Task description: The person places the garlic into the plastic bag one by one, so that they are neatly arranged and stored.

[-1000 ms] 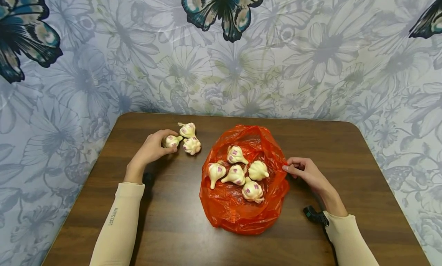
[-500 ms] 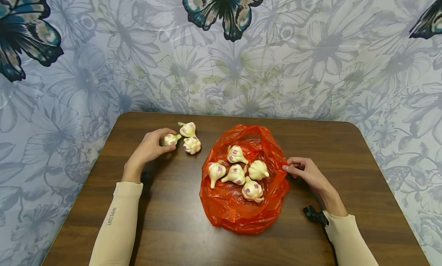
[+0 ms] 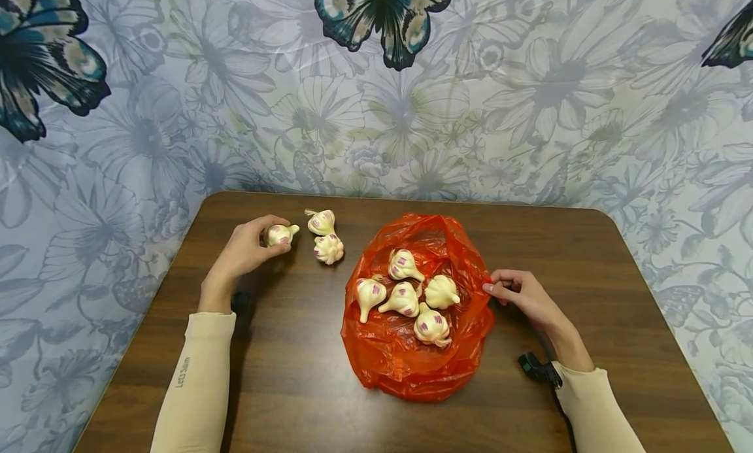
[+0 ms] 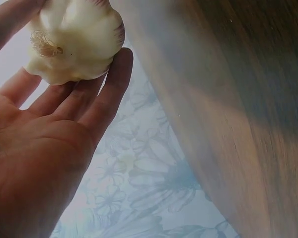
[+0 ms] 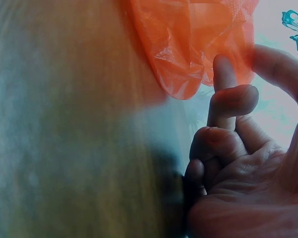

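Head view shows a round, crumpled red plastic bag (image 3: 400,368) resting on the dark brown, wood-grain surface (image 3: 294,381), its mouth spread wide and facing up. Inside the bag lie five cream-white garlic bulbs with purple streaks (image 3: 403,299), gathered close together, their stems pointing in different ways.

Left of the bag and well apart from it, the left hand (image 3: 241,252) holds a single cream-and-purple garlic bulb (image 3: 278,235), its stem directed toward the bag's side. The left wrist view shows the curled fingers (image 4: 118,74) grasping this bulb, with its tuft of dry roots turned to the camera; whether its underside touches the surface I cannot tell. Between this hand and the bag, toward the bag's far side, two loose whitish garlic bulbs (image 3: 328,249) lie against each other.

At the bag's right edge, the right hand (image 3: 526,299) pinches the thin plastic rim between thumb and fingers, the remaining fingers folded toward the palm. Nearer than the bag and to its right, a small black strapped device (image 3: 532,367) sits at the cuff of a cream sleeve (image 3: 594,407). Beyond the bag hangs pale blue-grey floral fabric (image 3: 412,139) with dark teal butterflies (image 3: 385,21).
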### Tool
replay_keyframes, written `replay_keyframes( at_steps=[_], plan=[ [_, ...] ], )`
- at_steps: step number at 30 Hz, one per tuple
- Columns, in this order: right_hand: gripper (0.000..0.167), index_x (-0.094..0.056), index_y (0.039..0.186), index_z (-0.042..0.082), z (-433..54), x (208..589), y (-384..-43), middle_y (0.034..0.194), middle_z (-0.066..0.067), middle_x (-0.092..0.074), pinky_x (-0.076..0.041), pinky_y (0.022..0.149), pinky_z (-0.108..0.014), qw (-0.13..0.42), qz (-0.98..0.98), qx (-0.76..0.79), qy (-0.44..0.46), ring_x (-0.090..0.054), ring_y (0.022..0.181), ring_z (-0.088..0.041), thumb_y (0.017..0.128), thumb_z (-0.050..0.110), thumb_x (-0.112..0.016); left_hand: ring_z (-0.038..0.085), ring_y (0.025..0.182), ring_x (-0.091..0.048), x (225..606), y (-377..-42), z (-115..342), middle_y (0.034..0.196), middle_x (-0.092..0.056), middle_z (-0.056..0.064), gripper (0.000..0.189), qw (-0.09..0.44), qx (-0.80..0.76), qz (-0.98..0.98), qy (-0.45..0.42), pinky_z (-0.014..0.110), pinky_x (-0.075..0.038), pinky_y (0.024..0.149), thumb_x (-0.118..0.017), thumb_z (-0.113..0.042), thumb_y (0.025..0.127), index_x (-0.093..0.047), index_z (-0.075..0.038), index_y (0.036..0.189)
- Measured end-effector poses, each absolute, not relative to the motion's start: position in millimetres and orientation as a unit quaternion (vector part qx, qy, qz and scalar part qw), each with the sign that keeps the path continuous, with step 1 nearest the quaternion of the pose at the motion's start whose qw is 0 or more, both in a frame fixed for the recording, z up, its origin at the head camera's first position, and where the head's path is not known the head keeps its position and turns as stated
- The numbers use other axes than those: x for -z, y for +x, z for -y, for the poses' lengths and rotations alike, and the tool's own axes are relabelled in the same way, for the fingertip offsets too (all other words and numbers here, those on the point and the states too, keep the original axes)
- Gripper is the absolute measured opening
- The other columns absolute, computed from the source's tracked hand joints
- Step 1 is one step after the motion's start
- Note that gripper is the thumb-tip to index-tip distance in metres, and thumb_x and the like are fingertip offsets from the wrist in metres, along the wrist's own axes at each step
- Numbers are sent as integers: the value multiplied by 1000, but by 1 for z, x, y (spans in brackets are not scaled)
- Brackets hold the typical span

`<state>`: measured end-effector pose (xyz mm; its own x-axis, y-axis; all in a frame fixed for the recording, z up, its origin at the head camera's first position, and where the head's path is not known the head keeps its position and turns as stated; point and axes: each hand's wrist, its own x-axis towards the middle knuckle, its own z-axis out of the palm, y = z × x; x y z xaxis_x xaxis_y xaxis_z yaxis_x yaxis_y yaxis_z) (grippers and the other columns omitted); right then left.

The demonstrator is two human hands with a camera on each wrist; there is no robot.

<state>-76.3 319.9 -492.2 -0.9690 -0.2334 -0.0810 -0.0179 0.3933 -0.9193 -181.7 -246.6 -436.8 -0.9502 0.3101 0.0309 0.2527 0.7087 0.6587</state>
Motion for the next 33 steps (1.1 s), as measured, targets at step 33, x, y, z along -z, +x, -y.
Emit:
replay_keyframes(
  at_steps=[33],
  plan=[
    [15,-69,97,5,-321,493,-77,72,0,-54,-36,57,-37,106,-828,544,-86,-49,65,-24,104,17,-66,29,100,-60,437,-179,257,130,-69,18,48,35,-358,-924,127,37,-49,83,-82,-24,94,-67,-12,138]
  ],
)
